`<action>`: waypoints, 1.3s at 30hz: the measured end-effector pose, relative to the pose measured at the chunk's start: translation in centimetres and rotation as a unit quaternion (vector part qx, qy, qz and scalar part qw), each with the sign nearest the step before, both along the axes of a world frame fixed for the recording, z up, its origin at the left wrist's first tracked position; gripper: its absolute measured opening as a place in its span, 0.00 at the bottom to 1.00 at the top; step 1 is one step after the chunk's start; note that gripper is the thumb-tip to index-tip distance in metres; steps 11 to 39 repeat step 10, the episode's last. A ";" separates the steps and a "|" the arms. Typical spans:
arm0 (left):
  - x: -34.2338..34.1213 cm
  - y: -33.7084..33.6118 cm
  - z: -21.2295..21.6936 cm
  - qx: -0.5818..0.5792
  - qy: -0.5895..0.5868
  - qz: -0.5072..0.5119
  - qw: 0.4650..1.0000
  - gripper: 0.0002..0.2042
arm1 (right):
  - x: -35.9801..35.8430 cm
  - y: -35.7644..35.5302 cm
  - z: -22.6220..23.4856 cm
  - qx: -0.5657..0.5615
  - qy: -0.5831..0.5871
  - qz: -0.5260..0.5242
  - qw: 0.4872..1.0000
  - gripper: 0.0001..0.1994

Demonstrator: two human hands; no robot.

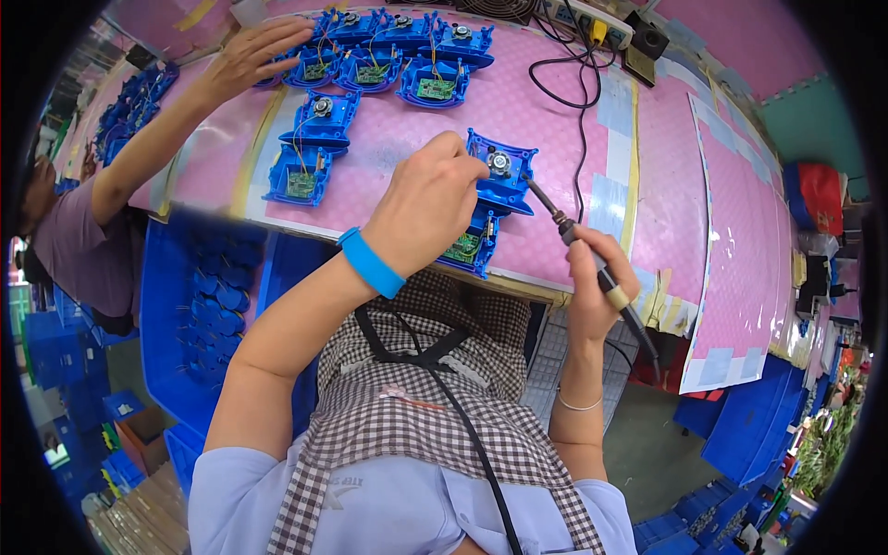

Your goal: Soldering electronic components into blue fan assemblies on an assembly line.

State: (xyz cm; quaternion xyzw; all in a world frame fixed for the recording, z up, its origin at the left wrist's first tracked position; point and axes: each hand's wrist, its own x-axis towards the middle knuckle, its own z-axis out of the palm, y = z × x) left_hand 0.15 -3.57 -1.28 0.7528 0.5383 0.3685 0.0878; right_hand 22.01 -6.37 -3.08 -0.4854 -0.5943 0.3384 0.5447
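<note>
My right hand (pixel 597 277) grips a soldering iron (pixel 606 282) by its handle. The iron's tip points up and left, at the right side of a blue plastic housing (pixel 514 196) on the bench edge. In the housing's upper half sits a round silver speaker (pixel 499 165); its lower half carries a green circuit board (pixel 462 247), partly covered by my hand. My left hand (pixel 427 196), with a blue band on its wrist, is closed at the left edge of the upper half, beside the speaker. Whatever its fingertips pinch is hidden.
More opened blue housings (pixel 435 88) stand at the back; another (pixel 301 176) lies left of my hand. A co-worker's hand (pixel 264 55) reaches over the back ones. Black cables (pixel 581 120) run from a power strip (pixel 606 30). A blue bin (pixel 176 305) holds blue parts.
</note>
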 end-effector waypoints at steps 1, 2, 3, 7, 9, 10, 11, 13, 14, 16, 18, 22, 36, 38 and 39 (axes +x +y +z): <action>0.1 -0.1 0.3 0.011 0.015 -0.009 1.000 0.06 | 0.0 0.2 0.4 -0.006 -0.001 -0.008 1.000 0.08; 0.4 -0.1 0.5 0.011 0.014 -0.009 1.000 0.06 | 0.0 0.5 0.7 -0.012 -0.001 -0.017 1.000 0.08; 0.9 0.0 0.7 -0.006 0.022 0.000 1.000 0.06 | 0.3 0.7 0.6 -0.024 -0.007 -0.018 1.000 0.07; 2.1 0.7 0.1 -0.031 0.045 0.025 0.998 0.08 | 0.5 0.9 0.4 -0.033 -0.029 0.010 0.999 0.08; 2.4 1.0 -0.2 -0.013 0.055 0.025 0.998 0.07 | 0.3 0.9 0.4 -0.036 -0.020 0.019 0.999 0.09; 2.5 1.2 -0.4 0.004 0.064 0.024 0.998 0.06 | 0.5 1.0 0.4 -0.039 -0.029 0.023 0.999 0.09; 2.5 1.2 -0.4 0.004 0.064 0.024 0.998 0.06 | 0.5 1.0 0.4 -0.039 -0.029 0.023 0.999 0.09; 2.5 1.2 -0.4 0.004 0.064 0.024 0.998 0.06 | 0.5 1.0 0.4 -0.039 -0.029 0.023 0.999 0.09; 2.5 1.2 -0.4 0.004 0.064 0.024 0.998 0.06 | 0.5 1.0 0.4 -0.039 -0.029 0.023 0.999 0.09; 2.5 1.2 -0.4 0.004 0.064 0.024 0.998 0.06 | 0.5 1.0 0.4 -0.039 -0.029 0.023 0.999 0.09; 2.5 1.2 -0.4 0.004 0.064 0.024 0.998 0.06 | 0.5 1.0 0.4 -0.039 -0.029 0.023 0.999 0.09; 2.5 1.2 -0.4 0.004 0.064 0.024 0.998 0.06 | 0.5 1.0 0.4 -0.039 -0.029 0.023 0.999 0.09; 2.5 1.2 -0.4 0.004 0.064 0.024 0.998 0.06 | 0.5 1.0 0.4 -0.039 -0.029 0.023 0.999 0.09; 2.5 1.2 -0.4 0.004 0.064 0.024 0.998 0.06 | 0.5 1.0 0.4 -0.039 -0.029 0.023 0.999 0.09; 2.5 1.2 -0.4 0.004 0.064 0.024 0.998 0.06 | 0.5 1.0 0.4 -0.039 -0.029 0.023 0.999 0.09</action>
